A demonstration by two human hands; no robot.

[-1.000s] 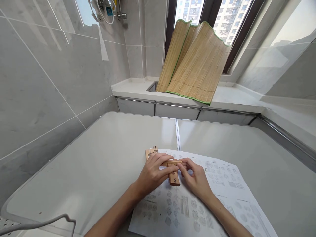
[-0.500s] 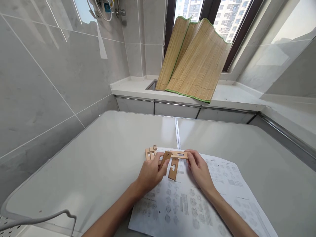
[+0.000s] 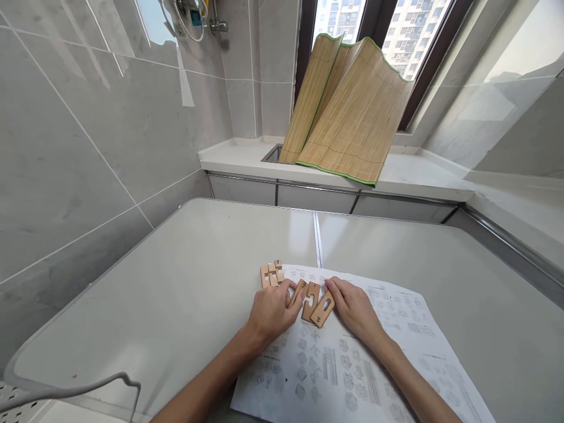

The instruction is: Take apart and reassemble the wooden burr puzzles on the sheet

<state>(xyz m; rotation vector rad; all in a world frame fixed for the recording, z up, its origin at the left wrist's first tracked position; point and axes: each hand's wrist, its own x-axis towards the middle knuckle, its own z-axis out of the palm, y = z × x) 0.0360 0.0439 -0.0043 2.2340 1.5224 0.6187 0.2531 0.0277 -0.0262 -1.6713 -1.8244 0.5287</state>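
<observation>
My left hand (image 3: 272, 311) pinches a flat wooden puzzle piece marked 3 (image 3: 300, 288) by its left edge. Between my hands lies a notched puzzle piece marked 1 (image 3: 314, 289) on the printed sheet (image 3: 324, 382). My right hand (image 3: 356, 308) grips the upper right edge of a slotted puzzle piece marked 2 (image 3: 319, 316), which slants down to the left and overlaps piece 1's lower right side. Just beyond my left fingers sits a cluster of small wooden pieces (image 3: 273, 277), one bearing a number. Fingertips are partly hidden.
The sheet, covered with small diagrams, spreads over the pale table (image 3: 198, 258). A seam strip (image 3: 318, 235) crosses the tabletop. Behind it, a bamboo mat (image 3: 352, 117) leans on the ledge by the window. A grey cable (image 3: 79, 390) runs along the lower left.
My right hand has brought piece 2 down from level above piece 1 to a slant beside and over it. My left hand has lowered piece 3 slightly.
</observation>
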